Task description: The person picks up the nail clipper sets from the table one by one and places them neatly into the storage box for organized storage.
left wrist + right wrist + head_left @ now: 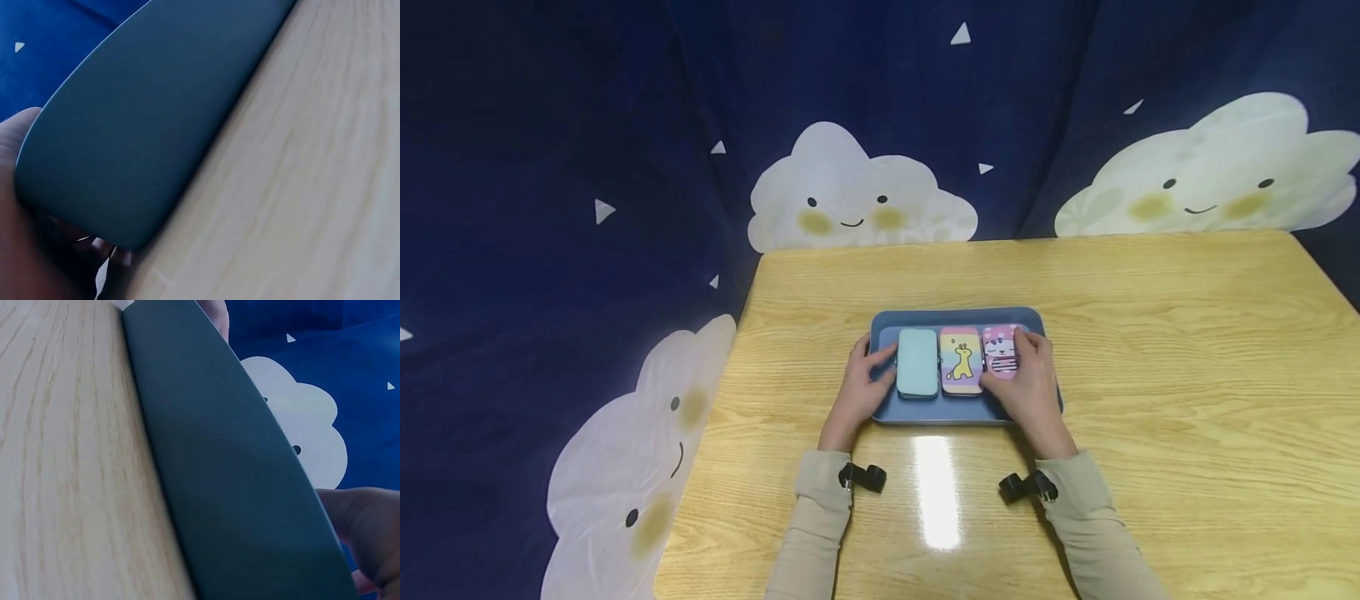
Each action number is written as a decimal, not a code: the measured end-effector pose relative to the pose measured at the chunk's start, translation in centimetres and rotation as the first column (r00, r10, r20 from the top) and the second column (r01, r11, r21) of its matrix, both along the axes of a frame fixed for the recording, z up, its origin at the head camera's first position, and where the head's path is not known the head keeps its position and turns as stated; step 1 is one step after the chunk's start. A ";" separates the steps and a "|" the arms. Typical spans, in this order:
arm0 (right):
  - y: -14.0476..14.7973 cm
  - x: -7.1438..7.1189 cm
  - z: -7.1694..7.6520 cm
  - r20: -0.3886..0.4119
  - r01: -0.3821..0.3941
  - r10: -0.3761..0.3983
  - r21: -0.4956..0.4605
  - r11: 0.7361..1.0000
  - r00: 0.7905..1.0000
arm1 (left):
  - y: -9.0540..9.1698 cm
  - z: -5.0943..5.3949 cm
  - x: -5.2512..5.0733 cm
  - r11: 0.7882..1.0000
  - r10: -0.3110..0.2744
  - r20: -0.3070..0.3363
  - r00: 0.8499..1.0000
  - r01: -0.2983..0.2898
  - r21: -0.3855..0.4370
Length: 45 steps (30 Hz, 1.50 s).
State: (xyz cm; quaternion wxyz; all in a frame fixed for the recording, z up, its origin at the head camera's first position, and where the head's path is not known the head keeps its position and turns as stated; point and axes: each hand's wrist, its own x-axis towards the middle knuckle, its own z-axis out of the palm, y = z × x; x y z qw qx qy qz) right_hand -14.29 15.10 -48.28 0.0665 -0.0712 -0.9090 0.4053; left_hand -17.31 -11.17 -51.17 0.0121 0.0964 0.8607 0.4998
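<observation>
A blue-grey tray (958, 412) holds three small rectangular tins in a row. On the left lies a plain mint-green tin (917, 362); in the middle is a pastel-striped tin (960, 362) with a yellow giraffe. The right one is a pink tin (1000, 348) with a cartoon animal in a striped top. My left hand (859, 387) lies over the tray's left rim, its thumb and index fingertips at the mint tin's left side. My right hand (1030, 385) pinches the pink tin, thumb at its lower left and index finger at its upper right. Both wrist views mostly show the tray's outer wall (137, 119).
The tray stands on a light wood-grain table (1187, 358). Behind and to the left hangs a dark blue curtain (865, 67) with smiling white clouds (850, 183) and small white triangles. A bright reflection shines on the tabletop in front of the tray.
</observation>
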 end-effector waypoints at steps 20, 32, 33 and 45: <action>-0.1 0.1 0.2 0.008 0.019 -0.018 -0.033 0.999 1.000 | 0.2 0.0 0.0 1.000 0.013 0.004 1.000 -0.013 -0.001; 0.0 0.1 0.1 0.063 -0.060 0.060 -0.002 0.998 0.996 | 0.0 -0.2 -0.2 1.000 0.006 -0.003 1.000 -0.006 0.006; 0.0 0.1 0.0 0.065 -0.066 0.065 0.002 0.998 0.996 | 0.0 -0.3 -0.2 1.000 0.006 -0.004 1.000 -0.006 0.005; 0.0 -0.1 -0.1 0.050 -0.052 0.052 -0.001 0.999 0.997 | 0.0 0.2 0.0 1.000 -0.002 0.002 1.000 0.002 0.006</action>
